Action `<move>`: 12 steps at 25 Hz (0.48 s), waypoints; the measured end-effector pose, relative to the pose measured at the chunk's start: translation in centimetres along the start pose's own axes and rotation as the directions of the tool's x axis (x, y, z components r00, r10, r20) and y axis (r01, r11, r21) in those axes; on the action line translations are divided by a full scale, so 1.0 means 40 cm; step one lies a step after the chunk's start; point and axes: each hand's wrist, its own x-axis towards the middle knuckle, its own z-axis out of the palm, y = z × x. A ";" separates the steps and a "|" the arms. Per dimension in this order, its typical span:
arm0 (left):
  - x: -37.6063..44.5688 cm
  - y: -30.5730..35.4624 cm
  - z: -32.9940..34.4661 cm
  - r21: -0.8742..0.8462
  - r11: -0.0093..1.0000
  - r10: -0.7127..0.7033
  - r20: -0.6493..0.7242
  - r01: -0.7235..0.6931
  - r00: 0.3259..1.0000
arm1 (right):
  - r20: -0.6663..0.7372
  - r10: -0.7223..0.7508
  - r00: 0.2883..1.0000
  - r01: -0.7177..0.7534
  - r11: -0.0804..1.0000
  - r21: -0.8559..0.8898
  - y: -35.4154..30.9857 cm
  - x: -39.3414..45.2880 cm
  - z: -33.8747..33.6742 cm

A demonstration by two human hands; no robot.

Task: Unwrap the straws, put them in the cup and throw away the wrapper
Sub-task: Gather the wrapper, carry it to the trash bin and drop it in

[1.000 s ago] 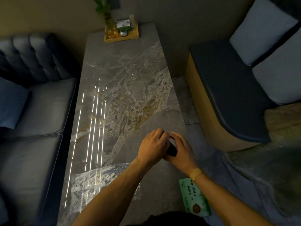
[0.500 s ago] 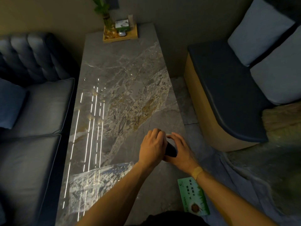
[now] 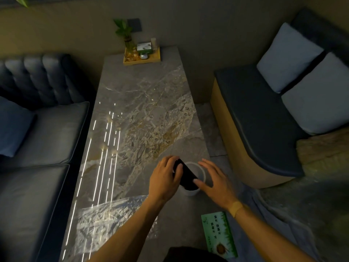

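Note:
A white cup stands on the marble table near its right edge. A bundle of black straws leans slanted in the cup, its upper end pointing left. My left hand grips that upper end. My right hand hovers over the cup's right side with its fingers spread; its thumb just touches the bundle's lower part. A crumpled clear plastic wrapper lies flat on the table to the near left of my hands.
A green printed box lies at the table's near right corner. A wooden tray with a plant and small items sits at the far end. A dark sofa runs along the left, a cushioned bench on the right.
My hands were clasped together over the cup and hid it. Now the right hand has opened and drawn off to the right, so the cup and the black straws show.

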 end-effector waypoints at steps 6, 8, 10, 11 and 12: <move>-0.151 -0.130 -0.037 -0.089 0.978 -0.187 0.036 0.190 0.982 | -0.004 0.187 0.982 -0.178 0.930 -0.320 0.072 -0.108 -0.029; -0.192 -0.180 -0.055 -0.062 0.971 -0.219 0.137 0.229 0.966 | 0.162 0.219 0.962 -0.127 0.885 -0.448 0.071 -0.128 -0.014; -0.226 -0.233 -0.082 0.043 0.973 -0.228 0.262 0.225 0.938 | 0.276 0.216 0.937 -0.051 0.863 -0.504 0.049 -0.136 0.008; -0.242 -0.263 -0.099 0.111 0.972 -0.232 0.321 0.207 0.918 | 0.323 0.206 0.924 -0.008 0.853 -0.521 0.034 -0.135 0.023; -0.260 -0.295 -0.118 0.168 0.968 -0.236 0.368 0.186 0.899 | 0.372 0.194 0.908 0.040 0.843 -0.537 0.018 -0.132 0.041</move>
